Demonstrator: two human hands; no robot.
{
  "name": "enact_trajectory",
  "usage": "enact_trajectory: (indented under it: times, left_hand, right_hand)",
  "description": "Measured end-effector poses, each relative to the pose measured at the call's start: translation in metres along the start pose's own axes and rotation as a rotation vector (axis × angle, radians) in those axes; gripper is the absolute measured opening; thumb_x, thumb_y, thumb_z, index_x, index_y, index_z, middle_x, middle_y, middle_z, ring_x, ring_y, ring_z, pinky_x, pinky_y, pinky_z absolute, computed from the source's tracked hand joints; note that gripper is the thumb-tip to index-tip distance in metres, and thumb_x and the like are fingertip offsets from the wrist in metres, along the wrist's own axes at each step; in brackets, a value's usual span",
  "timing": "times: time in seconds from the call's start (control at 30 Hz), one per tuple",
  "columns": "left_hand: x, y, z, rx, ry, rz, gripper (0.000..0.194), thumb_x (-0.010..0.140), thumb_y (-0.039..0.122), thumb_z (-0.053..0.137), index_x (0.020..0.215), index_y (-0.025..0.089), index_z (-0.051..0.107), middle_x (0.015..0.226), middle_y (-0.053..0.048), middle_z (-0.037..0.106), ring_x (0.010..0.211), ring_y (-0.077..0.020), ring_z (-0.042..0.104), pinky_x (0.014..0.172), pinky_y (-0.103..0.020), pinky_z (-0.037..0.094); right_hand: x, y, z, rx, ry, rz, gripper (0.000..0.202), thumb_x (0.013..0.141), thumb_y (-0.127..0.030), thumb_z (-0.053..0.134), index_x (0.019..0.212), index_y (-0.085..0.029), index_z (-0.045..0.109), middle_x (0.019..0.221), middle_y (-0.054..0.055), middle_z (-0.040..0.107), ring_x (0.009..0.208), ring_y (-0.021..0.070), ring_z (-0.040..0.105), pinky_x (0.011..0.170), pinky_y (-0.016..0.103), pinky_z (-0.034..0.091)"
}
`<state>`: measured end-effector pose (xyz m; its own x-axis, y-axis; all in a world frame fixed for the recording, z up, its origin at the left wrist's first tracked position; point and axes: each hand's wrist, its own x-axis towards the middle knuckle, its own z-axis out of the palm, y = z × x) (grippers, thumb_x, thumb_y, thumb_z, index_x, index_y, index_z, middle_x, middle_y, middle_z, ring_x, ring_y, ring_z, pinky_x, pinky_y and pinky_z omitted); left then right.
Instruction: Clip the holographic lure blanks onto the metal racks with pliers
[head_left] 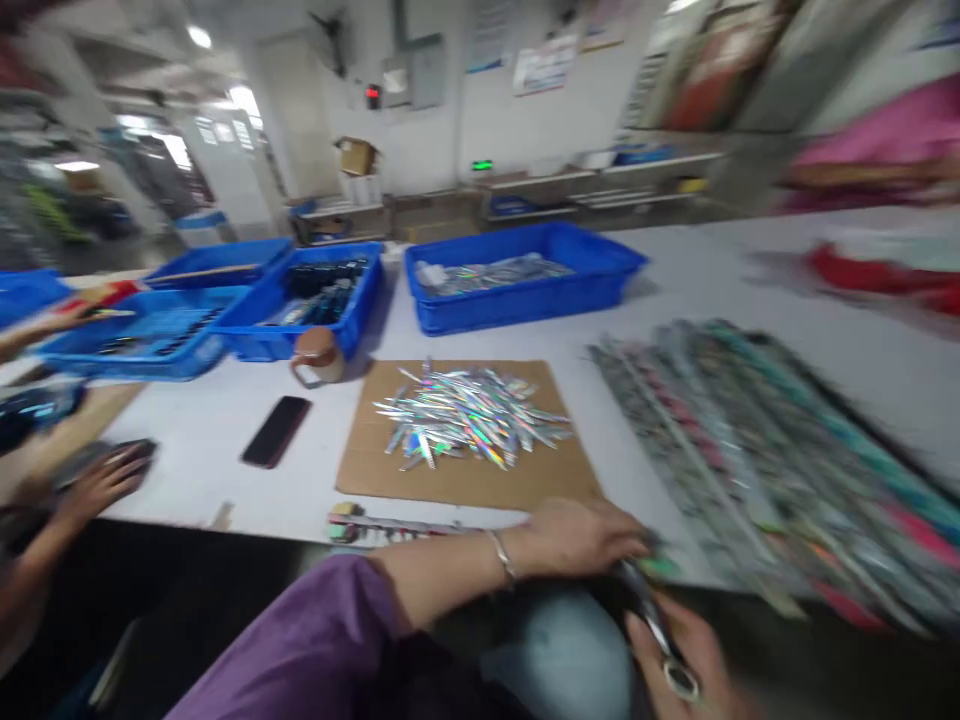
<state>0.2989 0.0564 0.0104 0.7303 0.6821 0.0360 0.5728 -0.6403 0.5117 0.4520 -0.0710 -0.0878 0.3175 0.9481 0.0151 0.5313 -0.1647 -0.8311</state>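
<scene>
My left hand [581, 535], on a purple-sleeved arm with a bracelet, lies at the table's near edge. Its fingers are curled over the end of a shiny strip [658, 566] beside the big stack of strips [757, 450]; blur hides the exact grip. Below the table edge, my right hand [686, 655] holds metal scissors [660, 630], their blades pointing up toward my left hand. A pile of short holographic pieces [469, 415] rests on a cardboard sheet [465, 480] just beyond my left hand. Another long strip [397, 525] lies along the edge under my forearm.
Blue trays [525, 290] [300, 320] [135, 345] line the back of the table. A black phone [276, 431] and a brown mug [319, 355] sit left of the cardboard. A co-worker's hand [101, 485] rests at the left; another person in pink [885, 140] is at the far right.
</scene>
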Motion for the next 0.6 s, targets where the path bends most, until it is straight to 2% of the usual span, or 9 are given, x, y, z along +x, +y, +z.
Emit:
enact_trajectory:
  times: [0.07, 0.1, 0.17, 0.23, 0.3, 0.4, 0.5, 0.6]
  left_hand:
    - [-0.001, -0.006, 0.003, 0.006, 0.018, 0.004, 0.03, 0.107, 0.043, 0.049, 0.112, 0.022, 0.07, 0.116, -0.007, 0.077, 0.111, -0.0214, 0.072, 0.086, -0.028, 0.055]
    - [-0.001, -0.009, 0.004, 0.008, 0.019, 0.025, 0.032, 0.108, 0.044, 0.048, 0.113, 0.021, 0.07, 0.115, -0.008, 0.076, 0.111, -0.0218, 0.071, 0.088, -0.029, 0.054]
    - [-0.001, -0.013, 0.004, 0.004, 0.02, 0.031, 0.034, 0.107, 0.047, 0.047, 0.111, 0.021, 0.069, 0.112, -0.008, 0.075, 0.109, -0.0218, 0.07, 0.089, -0.028, 0.053]
    - [-0.003, -0.012, 0.0, -0.032, 0.016, 0.013, 0.037, 0.107, 0.049, 0.045, 0.109, 0.021, 0.069, 0.11, -0.007, 0.074, 0.105, -0.0213, 0.07, 0.088, -0.028, 0.052]
    - [-0.006, -0.01, -0.005, -0.099, 0.012, -0.024, 0.043, 0.109, 0.049, 0.038, 0.107, 0.021, 0.069, 0.107, -0.007, 0.075, 0.1, -0.0205, 0.07, 0.087, -0.028, 0.052]
    - [-0.009, -0.008, -0.013, -0.21, 0.038, -0.092, 0.057, 0.111, 0.045, 0.02, 0.103, 0.019, 0.07, 0.102, -0.007, 0.075, 0.095, -0.0196, 0.068, 0.088, -0.028, 0.051]
    - [-0.008, -0.009, -0.017, -0.271, 0.046, -0.105, 0.06, 0.111, 0.045, 0.018, 0.103, 0.017, 0.071, 0.1, -0.007, 0.075, 0.094, -0.0192, 0.068, 0.087, -0.028, 0.05]
    - [-0.006, -0.012, -0.013, -0.242, 0.015, -0.073, 0.043, 0.107, 0.051, 0.044, 0.11, 0.018, 0.072, 0.101, -0.005, 0.076, 0.091, -0.0192, 0.068, 0.083, -0.027, 0.05]
  right_hand:
    - [-0.001, -0.004, -0.004, 0.549, -0.123, 0.209, 0.047, 0.082, -0.075, 0.063, 0.091, -0.028, 0.066, 0.057, -0.004, 0.049, 0.048, 0.0173, 0.048, 0.051, 0.032, 0.045]
    - [0.0, -0.008, -0.002, 0.741, -0.209, 0.308, 0.052, 0.079, -0.078, 0.065, 0.089, -0.027, 0.066, 0.052, -0.009, 0.037, 0.042, 0.0127, 0.036, 0.049, 0.029, 0.041]
    - [0.002, -0.016, 0.005, 0.99, -0.233, 0.393, 0.055, 0.079, -0.079, 0.066, 0.092, -0.025, 0.068, 0.051, -0.014, 0.021, 0.041, 0.0071, 0.017, 0.048, 0.022, 0.035]
    - [-0.002, -0.023, 0.009, 1.035, -0.243, 0.419, 0.058, 0.081, -0.08, 0.065, 0.095, -0.024, 0.069, 0.052, -0.013, 0.028, 0.041, 0.0073, 0.021, 0.046, 0.021, 0.031]
    - [-0.012, -0.025, 0.004, 0.865, -0.161, 0.347, 0.056, 0.084, -0.077, 0.064, 0.1, -0.024, 0.068, 0.058, -0.007, 0.048, 0.046, 0.0115, 0.04, 0.048, 0.024, 0.036]
    - [-0.024, -0.022, -0.014, 0.252, 0.044, 0.077, 0.048, 0.093, -0.064, 0.061, 0.117, -0.023, 0.068, 0.08, 0.004, 0.071, 0.069, 0.022, 0.064, 0.061, 0.032, 0.047]
    - [-0.025, -0.022, -0.028, -0.398, 0.147, -0.239, 0.042, 0.103, -0.049, 0.051, 0.13, -0.021, 0.068, 0.092, 0.01, 0.077, 0.081, 0.0267, 0.069, 0.07, 0.036, 0.045]
    - [-0.018, -0.027, -0.026, -0.756, 0.193, -0.453, 0.038, 0.109, -0.035, 0.043, 0.132, -0.018, 0.067, 0.084, 0.009, 0.074, 0.079, 0.0243, 0.068, 0.07, 0.035, 0.04]
